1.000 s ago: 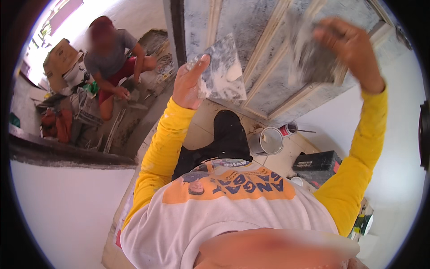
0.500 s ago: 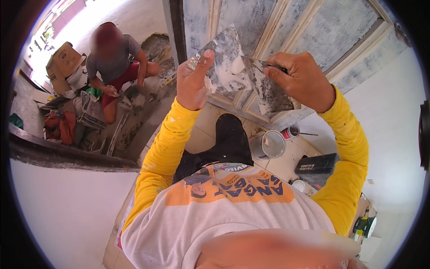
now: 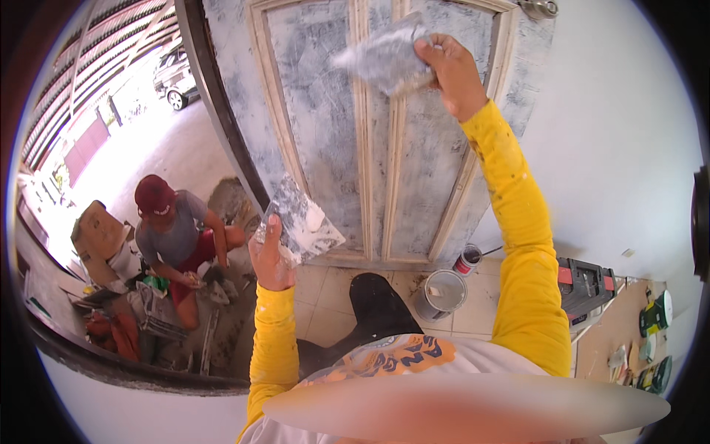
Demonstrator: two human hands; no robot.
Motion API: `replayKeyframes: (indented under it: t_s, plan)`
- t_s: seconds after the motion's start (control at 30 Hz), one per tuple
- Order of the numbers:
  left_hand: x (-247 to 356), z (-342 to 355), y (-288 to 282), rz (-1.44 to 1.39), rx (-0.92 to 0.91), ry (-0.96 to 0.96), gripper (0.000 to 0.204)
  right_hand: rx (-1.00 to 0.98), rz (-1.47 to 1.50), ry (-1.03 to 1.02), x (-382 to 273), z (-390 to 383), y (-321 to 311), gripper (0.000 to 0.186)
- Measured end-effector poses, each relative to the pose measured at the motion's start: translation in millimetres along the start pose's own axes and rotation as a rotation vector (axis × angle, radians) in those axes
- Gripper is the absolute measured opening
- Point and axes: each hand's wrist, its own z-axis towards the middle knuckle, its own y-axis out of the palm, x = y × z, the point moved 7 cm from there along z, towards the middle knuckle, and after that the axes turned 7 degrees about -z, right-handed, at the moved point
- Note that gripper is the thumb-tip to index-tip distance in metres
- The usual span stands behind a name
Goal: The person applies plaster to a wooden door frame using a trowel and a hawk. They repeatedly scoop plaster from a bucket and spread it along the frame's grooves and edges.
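Plate (image 3: 298,226) smeared with white paste (image 3: 316,217), at two o'clock from left hand (image 3: 273,260), gripped beneath thumb. Farther, toward one o'clock: blurred blade (image 3: 384,56), pinched in closed fingers of right hand (image 3: 456,76), at nine o'clock from them; long axis unclear. Beyond, nearer right hand: grey-streaked door (image 3: 320,126); cannot tell whether touching.

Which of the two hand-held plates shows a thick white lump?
The lower plate, in the left hand. The upper plate, in the right hand, is blurred and shows none.
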Motion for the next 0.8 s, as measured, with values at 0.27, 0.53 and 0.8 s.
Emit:
replayKeyframes:
  t_s: [0.27, 0.53, 0.8]
  plan:
    - [-0.4, -9.9, 14.3, 0.048, 0.031, -0.07, 0.031, 0.212, 0.317, 0.099, 8.4, 54.9, -16.4, 0.021]
    - [-9.5, -18.4, 23.7, 0.049, -0.001, -0.117, 0.03, 0.167, 0.496, 0.037, 1.9, 77.1, 0.0, 0.021]
    - [-10.2, -22.4, 22.7, 0.171, -0.058, -0.079, 0.029, 0.191, 0.49, -0.038, 8.3, 95.4, 11.4, 0.023]
